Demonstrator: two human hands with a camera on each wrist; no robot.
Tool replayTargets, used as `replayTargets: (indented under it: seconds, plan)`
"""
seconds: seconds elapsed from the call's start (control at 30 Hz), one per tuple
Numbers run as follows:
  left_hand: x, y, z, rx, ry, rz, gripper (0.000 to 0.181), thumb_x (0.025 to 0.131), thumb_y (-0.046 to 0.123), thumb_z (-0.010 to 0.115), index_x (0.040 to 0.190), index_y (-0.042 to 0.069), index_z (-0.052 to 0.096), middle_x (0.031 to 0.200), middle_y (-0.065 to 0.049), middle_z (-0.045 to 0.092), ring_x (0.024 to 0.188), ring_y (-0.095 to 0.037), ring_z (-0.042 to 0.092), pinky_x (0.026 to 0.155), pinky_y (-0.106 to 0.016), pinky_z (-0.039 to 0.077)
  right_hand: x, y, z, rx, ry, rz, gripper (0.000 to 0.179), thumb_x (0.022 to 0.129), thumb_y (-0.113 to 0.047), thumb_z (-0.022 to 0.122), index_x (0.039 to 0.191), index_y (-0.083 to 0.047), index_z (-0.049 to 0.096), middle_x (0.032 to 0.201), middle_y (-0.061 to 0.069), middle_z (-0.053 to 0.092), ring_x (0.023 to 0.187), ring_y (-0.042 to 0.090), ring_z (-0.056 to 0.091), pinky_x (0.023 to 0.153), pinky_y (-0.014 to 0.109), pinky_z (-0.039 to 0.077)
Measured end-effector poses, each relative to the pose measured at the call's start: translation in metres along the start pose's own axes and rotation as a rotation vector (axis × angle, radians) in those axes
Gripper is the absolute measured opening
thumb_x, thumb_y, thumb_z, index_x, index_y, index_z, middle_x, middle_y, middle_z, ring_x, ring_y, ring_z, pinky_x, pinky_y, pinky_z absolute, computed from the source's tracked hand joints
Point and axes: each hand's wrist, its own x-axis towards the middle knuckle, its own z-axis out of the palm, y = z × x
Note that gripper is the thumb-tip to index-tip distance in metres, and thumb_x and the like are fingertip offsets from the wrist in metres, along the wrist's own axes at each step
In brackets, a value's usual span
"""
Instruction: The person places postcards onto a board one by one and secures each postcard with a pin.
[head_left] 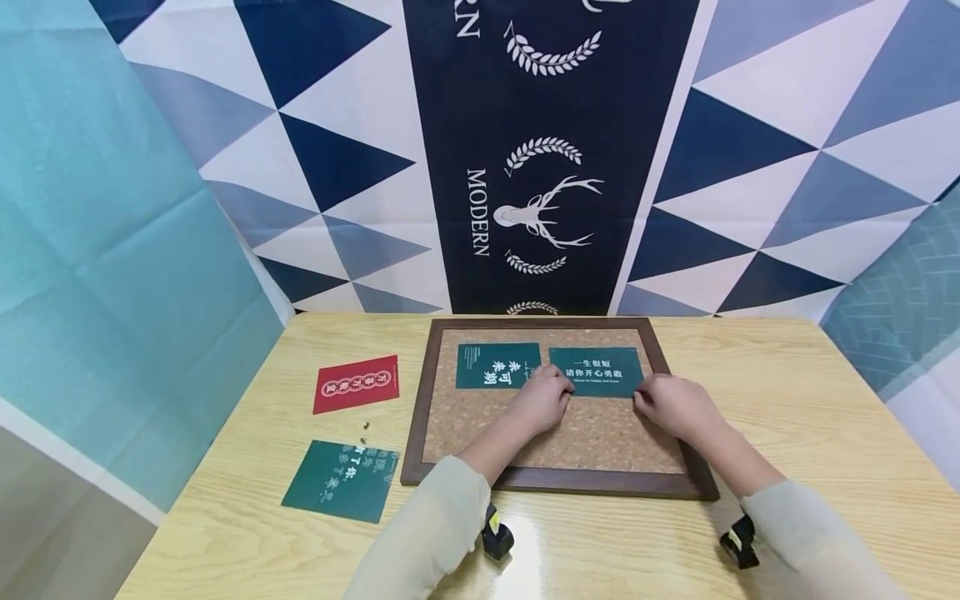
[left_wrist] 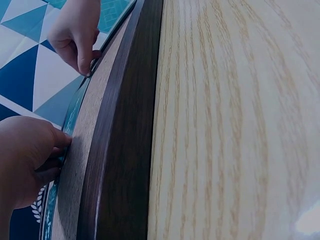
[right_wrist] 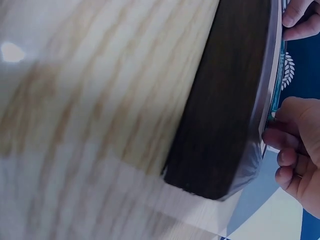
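A dark green card with white lettering (head_left: 596, 367) lies at the upper right of a cork board (head_left: 585, 433). At its lower left corner, my left hand (head_left: 546, 398) pinches the edge with its fingertips. The right hand (head_left: 677, 404) pinches the lower right corner between thumb and fingers. Just left of this card is a second green card (head_left: 487, 358), its right end partly covered by the left hand. In the left wrist view, both the left hand (left_wrist: 27, 157) and the right hand (left_wrist: 80, 35) are low over the cork. The right wrist view has the right hand (right_wrist: 300, 150) beside the frame.
A dark brown wooden frame (head_left: 600, 482) borders the cork on the light wood table (head_left: 225, 533). Left of it lie a red card (head_left: 356, 383) and another green card (head_left: 345, 482), with small metallic pieces (head_left: 365, 427) between them. Patterned cloth (head_left: 540, 208) hangs behind.
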Motion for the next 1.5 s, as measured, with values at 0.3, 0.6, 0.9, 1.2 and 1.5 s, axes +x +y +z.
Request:
replayTargets:
  seconds: [0.3,0.6,0.9,1.2,1.5]
  plan:
    - [-0.008,0.0,0.009,-0.001,-0.026,-0.016,0.023,0.096,0.018,0.051,0.111,0.016,0.069,0.112,0.001,0.06,0.107,-0.013,0.053,0.094,-0.022,0.044,-0.01,-0.005,0.01,-0.009,-0.003,0.002,0.019,0.088,-0.011,0.059,0.071,-0.007,0.066,0.062,0.002,0.055,0.055,0.014,0.052,0.052,0.037,0.046]
    - [-0.007,0.0,0.01,0.009,-0.02,0.001,0.024,0.097,0.018,0.05,0.111,0.016,0.069,0.112,0.001,0.061,0.108,-0.014,0.053,0.095,-0.023,0.044,-0.01,-0.003,0.01,0.045,-0.009,0.027,0.014,0.086,-0.011,0.061,0.08,-0.002,0.071,0.067,0.005,0.062,0.056,0.014,0.05,0.054,0.039,0.047]
    - [0.001,-0.001,0.008,0.018,-0.027,0.021,0.025,0.097,0.019,0.048,0.113,0.015,0.068,0.114,0.0,0.06,0.109,-0.014,0.053,0.097,-0.023,0.043,-0.006,0.002,0.004,0.063,-0.044,0.025,0.015,0.086,-0.01,0.061,0.085,0.001,0.071,0.072,0.008,0.065,0.061,0.017,0.055,0.06,0.041,0.05]
    - [0.007,-0.002,0.0,0.023,-0.012,0.019,0.025,0.097,0.019,0.048,0.113,0.015,0.068,0.115,0.0,0.061,0.112,-0.015,0.053,0.101,-0.025,0.041,0.0,0.007,-0.001,0.129,-0.016,0.023,0.017,0.089,-0.01,0.058,0.09,0.004,0.07,0.08,0.015,0.068,0.072,0.028,0.064,0.067,0.046,0.052]
    - [0.009,-0.003,-0.001,0.005,-0.03,0.0,0.026,0.098,0.018,0.048,0.114,0.015,0.067,0.115,0.0,0.06,0.111,-0.015,0.052,0.099,-0.025,0.042,0.002,0.017,-0.004,0.355,-0.037,0.134,0.023,0.093,-0.013,0.055,0.093,0.006,0.067,0.078,0.015,0.066,0.061,0.018,0.05,0.053,0.03,0.04]
